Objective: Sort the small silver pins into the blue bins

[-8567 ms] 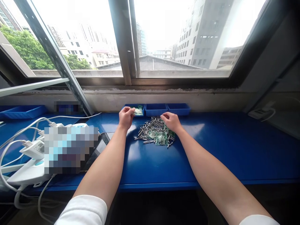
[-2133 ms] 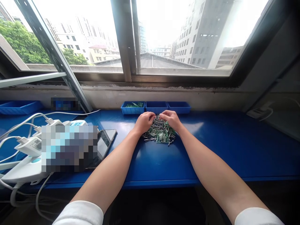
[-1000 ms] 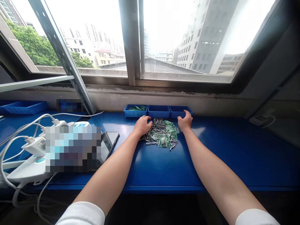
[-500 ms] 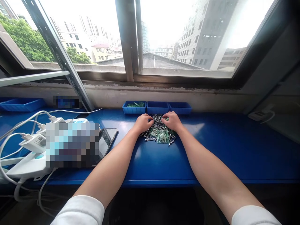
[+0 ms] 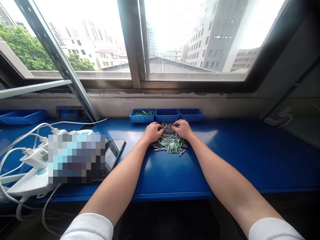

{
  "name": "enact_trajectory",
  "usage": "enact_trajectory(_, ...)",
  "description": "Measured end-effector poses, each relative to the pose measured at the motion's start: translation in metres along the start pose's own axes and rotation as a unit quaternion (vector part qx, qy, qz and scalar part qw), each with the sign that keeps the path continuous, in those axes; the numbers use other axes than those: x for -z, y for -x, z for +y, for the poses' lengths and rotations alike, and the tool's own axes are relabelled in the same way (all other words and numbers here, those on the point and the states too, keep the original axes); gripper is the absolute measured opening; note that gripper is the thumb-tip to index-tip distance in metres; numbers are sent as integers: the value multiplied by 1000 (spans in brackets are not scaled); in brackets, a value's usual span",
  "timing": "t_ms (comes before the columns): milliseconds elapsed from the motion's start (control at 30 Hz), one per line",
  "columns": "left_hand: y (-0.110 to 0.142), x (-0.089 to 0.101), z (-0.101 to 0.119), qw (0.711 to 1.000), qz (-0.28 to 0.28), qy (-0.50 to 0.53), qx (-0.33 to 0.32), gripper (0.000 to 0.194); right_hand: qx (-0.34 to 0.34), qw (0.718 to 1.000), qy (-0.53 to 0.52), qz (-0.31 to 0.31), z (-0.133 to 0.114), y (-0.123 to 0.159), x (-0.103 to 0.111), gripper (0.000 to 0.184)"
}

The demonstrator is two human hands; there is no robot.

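Note:
A pile of small metal pins mixed with green circuit-board pieces [image 5: 170, 142] lies on the blue bench top [image 5: 225, 156]. My left hand [image 5: 152, 132] rests on the pile's left edge with its fingers curled into the pins. My right hand [image 5: 183, 129] sits on the pile's right side, fingers bent and pinching at something small among the parts. What each hand grips is too small to make out. Behind the pile stand three small blue trays: the left tray [image 5: 142, 116] holds green pieces, the middle tray [image 5: 167, 115] and right tray [image 5: 191, 114] look bare.
A phone [image 5: 112, 156] lies left of my left arm. White power strips with plugs and cables [image 5: 32, 160] crowd the left end, beside a blurred patch. A larger blue tray [image 5: 22, 116] stands far left. A window frame rises behind the bench.
One second ago my right hand was out at the right tray and the left at the pile's edge. Both hands have since closed in on the pile and curled over it.

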State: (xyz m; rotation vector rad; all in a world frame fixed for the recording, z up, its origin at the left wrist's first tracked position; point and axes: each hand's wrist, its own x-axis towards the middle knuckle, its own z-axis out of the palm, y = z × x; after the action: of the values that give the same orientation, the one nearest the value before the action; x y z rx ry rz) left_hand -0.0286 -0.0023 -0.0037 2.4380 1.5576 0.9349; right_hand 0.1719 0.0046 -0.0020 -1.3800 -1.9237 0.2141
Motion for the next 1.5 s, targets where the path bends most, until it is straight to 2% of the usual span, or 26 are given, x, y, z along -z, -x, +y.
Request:
enact_trajectory(133, 1, 3, 6, 1000, 25, 1, -18, 26, -29, 992, -118, 25, -8, 3, 7, 13)
enact_trajectory(233, 2, 6, 14, 998, 41, 7, -49, 28, -31, 977, -212, 8, -14, 4, 9, 11)
enact_trajectory(333, 2, 6, 21, 994, 41, 19, -95, 27, -36, 949, -312, -21, -20, 4, 10, 12)
enact_trajectory(433, 2, 6, 23, 992, 40, 20, -118, 21, -47, 935, -351, -32, -25, 4, 12, 17)
enact_trajectory(600, 1, 8, 21, 993, 74, -1, -87, 19, -47, 946, -319, -16, -30, 6, 15, 23)
enact_trajectory(767, 0, 8, 16, 993, 95, 21, -71, 20, -20, 945, -327, -17, -30, 9, 14, 25)
enact_trajectory(933, 0, 8, 13, 994, 87, 34, -51, 20, -28, 936, -347, -51, -27, 11, 16, 28)
enact_trajectory(1100, -1, 8, 15, 996, 71, 33, -46, 19, -20, 947, -315, -63, -26, 10, 16, 28)
enact_trajectory(1200, -3, 7, 13, 996, 90, 19, -23, 25, -50, 953, -298, -32, -21, 7, 15, 28)
enact_trajectory(1300, -4, 6, 6, 992, 119, -4, 31, 31, -91, 962, -254, 33, -8, 1, 16, 31)
enact_trajectory(1400, -4, 6, -2, 989, 123, -13, 84, 30, -120, 977, -146, 100, 10, -5, 19, 42)
enact_trajectory(1500, -4, 6, -5, 987, 115, -12, 108, 30, -165, 978, -60, 115, 22, -7, 20, 58)
